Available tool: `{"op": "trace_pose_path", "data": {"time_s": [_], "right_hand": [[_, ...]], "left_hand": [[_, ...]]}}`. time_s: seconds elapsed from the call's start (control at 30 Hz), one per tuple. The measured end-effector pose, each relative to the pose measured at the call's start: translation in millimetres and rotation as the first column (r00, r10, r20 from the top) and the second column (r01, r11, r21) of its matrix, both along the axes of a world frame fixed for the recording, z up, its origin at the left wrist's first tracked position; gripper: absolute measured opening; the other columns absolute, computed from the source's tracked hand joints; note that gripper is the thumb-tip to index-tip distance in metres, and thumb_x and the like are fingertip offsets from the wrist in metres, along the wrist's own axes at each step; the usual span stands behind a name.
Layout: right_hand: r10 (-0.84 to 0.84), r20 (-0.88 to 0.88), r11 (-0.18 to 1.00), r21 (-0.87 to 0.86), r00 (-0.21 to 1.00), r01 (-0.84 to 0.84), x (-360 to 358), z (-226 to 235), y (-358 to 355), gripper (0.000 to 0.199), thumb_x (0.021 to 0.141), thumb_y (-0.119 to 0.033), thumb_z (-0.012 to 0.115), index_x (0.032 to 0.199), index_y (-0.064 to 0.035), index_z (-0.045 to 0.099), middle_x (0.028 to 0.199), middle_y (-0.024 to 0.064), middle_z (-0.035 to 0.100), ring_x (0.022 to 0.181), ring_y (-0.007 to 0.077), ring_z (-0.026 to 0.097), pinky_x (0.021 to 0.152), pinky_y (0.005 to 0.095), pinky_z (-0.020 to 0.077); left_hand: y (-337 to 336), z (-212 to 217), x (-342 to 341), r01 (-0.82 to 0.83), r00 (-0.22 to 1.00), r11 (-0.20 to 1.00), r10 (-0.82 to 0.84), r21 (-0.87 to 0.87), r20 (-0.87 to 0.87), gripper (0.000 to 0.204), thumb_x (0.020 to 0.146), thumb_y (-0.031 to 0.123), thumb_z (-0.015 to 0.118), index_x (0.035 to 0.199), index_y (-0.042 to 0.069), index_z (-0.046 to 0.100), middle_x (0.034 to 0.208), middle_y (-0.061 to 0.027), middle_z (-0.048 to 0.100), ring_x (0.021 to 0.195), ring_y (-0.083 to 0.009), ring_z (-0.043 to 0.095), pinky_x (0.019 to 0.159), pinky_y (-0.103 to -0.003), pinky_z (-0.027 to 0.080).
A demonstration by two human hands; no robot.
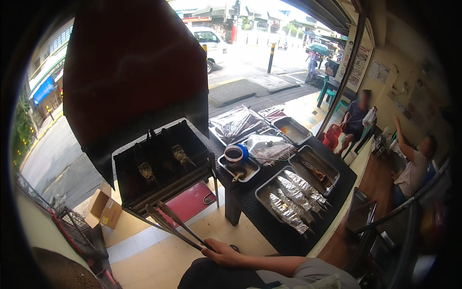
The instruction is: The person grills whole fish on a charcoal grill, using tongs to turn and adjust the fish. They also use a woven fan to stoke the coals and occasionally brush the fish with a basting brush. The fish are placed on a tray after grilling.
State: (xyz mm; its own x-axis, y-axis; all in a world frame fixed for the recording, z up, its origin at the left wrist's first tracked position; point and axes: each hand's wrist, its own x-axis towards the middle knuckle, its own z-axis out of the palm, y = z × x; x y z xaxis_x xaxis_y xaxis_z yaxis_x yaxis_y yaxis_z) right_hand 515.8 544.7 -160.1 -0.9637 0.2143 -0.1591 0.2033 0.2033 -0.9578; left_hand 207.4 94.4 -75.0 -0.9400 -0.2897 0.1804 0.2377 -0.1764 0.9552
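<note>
My right hand (pixel 222 253) is wrapped round the handle end of a pair of metal tongs (pixel 185 232). The jaws point up and left, apart, with nothing between them, in front of the grill's near edge. On the black charcoal grill (pixel 211 166) lie a browned fish (pixel 146 172) and a second fish (pixel 181 155), both dark and partly in shade. My left hand is out of view. Right of the grill, several foil-wrapped fish (pixel 294 198) with tails sticking out rest in a metal tray (pixel 260 196).
The black table (pixel 250 241) also bears a tray with one grilled fish (pixel 317 174), a jar of dark sauce (pixel 234 153), and a clear plastic-covered tray (pixel 269 147). A dark red hood (pixel 134 72) rises behind the grill. A cardboard box (pixel 104 207) stands left. Two people sit at right.
</note>
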Motion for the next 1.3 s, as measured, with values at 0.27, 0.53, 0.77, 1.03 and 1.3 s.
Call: {"op": "trace_pose_path", "data": {"time_s": [0.27, 0.53, 0.77, 1.03, 1.3], "right_hand": [[0.056, 0.070, 0.998, 0.023, 0.996, -0.058, -27.0, 7.9, 3.1, 0.054, 0.108, -0.052, 0.050, 0.120, 0.0003, 0.054, 0.102, 0.0275, 0.064, 0.100, 0.0433, 0.063, 0.086, 0.0485, 0.0464], [0.028, 0.015, 0.998, 0.059, 1.000, -0.029, -55.2, 23.7, 15.0, 0.048, 0.107, -0.046, 0.054, 0.119, -0.0001, 0.054, 0.096, 0.0239, 0.062, 0.093, 0.0391, 0.062, 0.083, 0.0462, 0.0468], [-0.014, -0.045, 0.999, 0.047, 0.999, 0.017, -69.0, 22.4, 19.7, 0.041, 0.106, -0.040, 0.056, 0.113, 0.0000, 0.055, 0.088, 0.0194, 0.061, 0.083, 0.0343, 0.060, 0.076, 0.0454, 0.0457], [-0.041, -0.021, 0.999, -0.017, 0.999, 0.040, -80.7, 18.9, 26.6, 0.036, 0.106, -0.035, 0.058, 0.108, 0.0001, 0.053, 0.084, 0.0166, 0.057, 0.078, 0.0281, 0.056, 0.073, 0.0425, 0.0448], [-0.017, -0.019, 1.000, -0.011, 1.000, 0.017, -88.1, 10.0, 35.5, 0.033, 0.107, -0.033, 0.056, 0.110, -0.0002, 0.053, 0.081, 0.0111, 0.055, 0.074, 0.0212, 0.053, 0.068, 0.0379, 0.0441]], "left_hand": [[13.8, -19.4, -57.0, -0.041, 0.978, 0.831, 0.147, -0.555, 0.148, 0.043, 0.100, 0.034, 0.067, 0.128, 0.002, 0.066, 0.122, -0.0133, 0.068, 0.113, -0.0225, 0.064, 0.101, -0.038, 0.051], [-19.6, 35.5, -5.9, -0.104, 0.975, 0.963, 0.148, 0.248, -0.164, 0.042, 0.100, 0.032, 0.068, 0.129, 0.002, 0.066, 0.122, -0.0131, 0.069, 0.113, -0.0220, 0.064, 0.102, -0.037, 0.050], [-54.4, -14.0, -32.7, -0.142, 0.988, 0.989, 0.138, -0.044, -0.073, 0.041, 0.100, 0.031, 0.069, 0.129, 0.002, 0.066, 0.121, -0.0130, 0.069, 0.113, -0.0216, 0.065, 0.102, -0.037, 0.050], [-89.2, 30.6, 21.1, -0.361, 0.800, 0.892, 0.446, 0.272, -0.402, 0.029, 0.107, 0.025, 0.055, 0.115, -0.002, 0.063, 0.100, -0.0091, 0.064, 0.085, -0.0181, 0.061, 0.078, -0.036, 0.054], [-40.3, -16.0, -34.7, -0.113, 0.989, 0.993, 0.110, 0.023, 0.099, 0.027, 0.104, 0.024, 0.063, 0.115, -0.001, 0.064, 0.111, -0.0112, 0.068, 0.090, -0.0198, 0.065, 0.083, -0.036, 0.053]]}}
